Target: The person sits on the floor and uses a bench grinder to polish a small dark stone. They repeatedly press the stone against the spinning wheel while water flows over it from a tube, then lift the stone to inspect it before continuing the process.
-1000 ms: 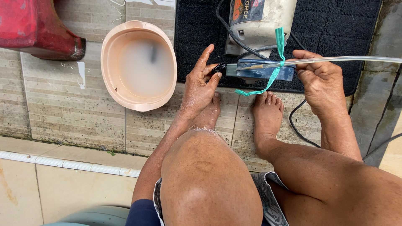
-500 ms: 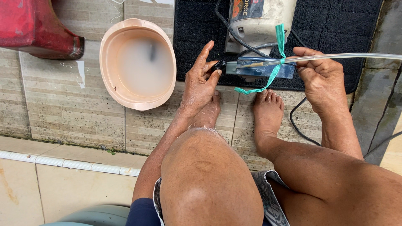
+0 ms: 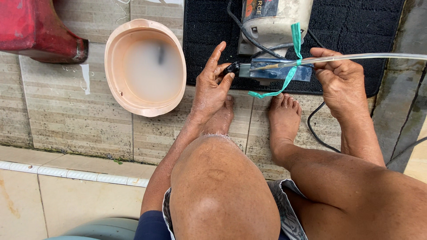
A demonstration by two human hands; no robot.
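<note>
Item: small blue rectangular device [image 3: 278, 71], held level between both hands just above the near edge of a black mat [image 3: 356, 31], directly over the person's bare feet.

Left hand [image 3: 212, 84]: thumb and fingertips pinched on a black knob-like fitting [image 3: 231, 68] at the device's left end; index finger raised straight, the rest loosely curled.

Right hand [image 3: 340, 82]: closed around the device's right end, also pinning a clear plastic tube [image 3: 373, 57] that runs off to the right.

Attachments: teal ribbon [image 3: 291, 58] tied around the device and tube, tail hanging toward the near side; a thin rod lies along the top.

Surroundings: off-white machine [image 3: 275, 22] on the mat behind; black cable [image 3: 318, 129] looping near the right foot; peach-coloured basin [image 3: 147, 66] of cloudy water on the tiles to the left; red container [image 3: 40, 31] far left.

Handling note: the right hand likely needs to keep the body steady while the left works the fitting with small turns, avoiding strain on the tube and ribbon.
</note>
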